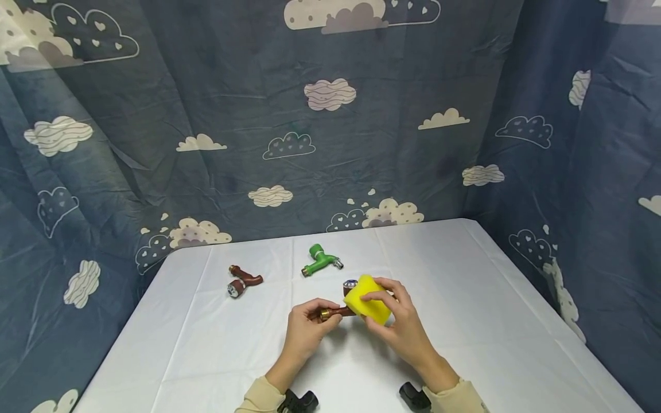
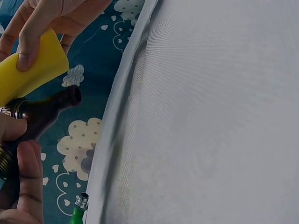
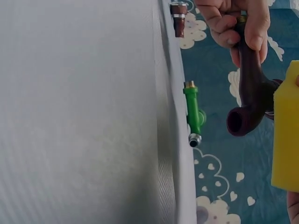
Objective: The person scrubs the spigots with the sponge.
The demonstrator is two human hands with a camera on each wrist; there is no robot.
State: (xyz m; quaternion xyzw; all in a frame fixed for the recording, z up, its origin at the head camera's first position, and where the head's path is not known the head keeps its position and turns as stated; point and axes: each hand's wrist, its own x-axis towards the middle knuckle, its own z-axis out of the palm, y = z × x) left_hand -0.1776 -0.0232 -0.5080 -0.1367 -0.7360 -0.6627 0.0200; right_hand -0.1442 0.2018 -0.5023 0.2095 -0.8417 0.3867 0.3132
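My left hand pinches a dark brown tap by its brass threaded end, in front of me above the white table. In the right wrist view the tap's body hangs from those fingers, its spout mouth facing the camera. With thumb and fingers my right hand grips a yellow sponge. The sponge lies against the tap by its handle end and hides part of it in the head view. A round, shiny handle cap shows beside the sponge.
Farther back on the white table lies a green tap with a metal spout tip. Another brown tap lies to the left. A dark blue cloud-patterned curtain surrounds the table's back and sides.
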